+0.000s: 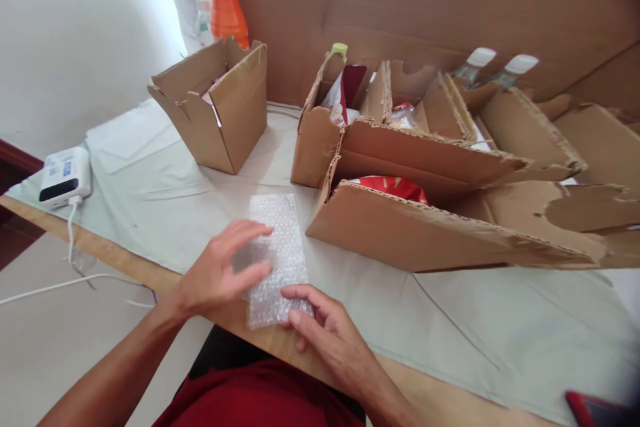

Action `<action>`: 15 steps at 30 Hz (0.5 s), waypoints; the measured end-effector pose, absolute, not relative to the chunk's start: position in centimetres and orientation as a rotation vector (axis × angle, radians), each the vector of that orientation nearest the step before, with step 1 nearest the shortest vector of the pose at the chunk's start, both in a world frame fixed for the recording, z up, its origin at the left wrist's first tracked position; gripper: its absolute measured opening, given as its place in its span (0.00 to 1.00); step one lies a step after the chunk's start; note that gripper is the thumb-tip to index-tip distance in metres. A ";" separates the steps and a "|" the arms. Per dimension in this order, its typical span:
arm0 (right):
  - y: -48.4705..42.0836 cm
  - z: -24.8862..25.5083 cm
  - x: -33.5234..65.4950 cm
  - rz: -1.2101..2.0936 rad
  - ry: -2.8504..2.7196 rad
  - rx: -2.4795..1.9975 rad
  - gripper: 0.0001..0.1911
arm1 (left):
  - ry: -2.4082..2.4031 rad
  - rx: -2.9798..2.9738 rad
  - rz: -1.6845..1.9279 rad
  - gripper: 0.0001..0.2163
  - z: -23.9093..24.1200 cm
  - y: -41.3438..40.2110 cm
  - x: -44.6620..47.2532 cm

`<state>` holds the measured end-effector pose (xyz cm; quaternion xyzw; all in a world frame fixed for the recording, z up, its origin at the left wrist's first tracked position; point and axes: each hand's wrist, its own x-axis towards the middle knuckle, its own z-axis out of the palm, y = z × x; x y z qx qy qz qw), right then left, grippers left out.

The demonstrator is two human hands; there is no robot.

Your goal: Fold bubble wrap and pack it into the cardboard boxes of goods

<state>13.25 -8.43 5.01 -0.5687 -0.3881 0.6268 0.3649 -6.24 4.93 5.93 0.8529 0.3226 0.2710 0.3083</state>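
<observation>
Near the torn cardboard box, flat-open left hand presses the bubble wrap while right hand fingertips pin its corner; smoothing works best held taut.

White wall at left, pale floor below, wooden table under a light cloth
</observation>
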 end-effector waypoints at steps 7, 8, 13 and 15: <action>-7.6 4.4 12.9 1.635 -0.854 -1.317 0.21 | 0.837 2.262 0.699 0.21 3.4 -0.5 -8.1; -7.7 4.4 12.9 1.602 -0.861 -1.315 0.21 | 0.903 2.224 0.741 0.18 3.0 -0.2 -7.7; -8.4 4.7 14.1 0.989 -1.254 -1.478 0.17 | 1.165 2.064 0.714 0.17 2.7 2.0 -6.2; -8.2 4.7 14.5 0.618 -1.560 -1.504 0.15 | 1.191 2.090 0.715 0.18 2.7 2.5 -6.0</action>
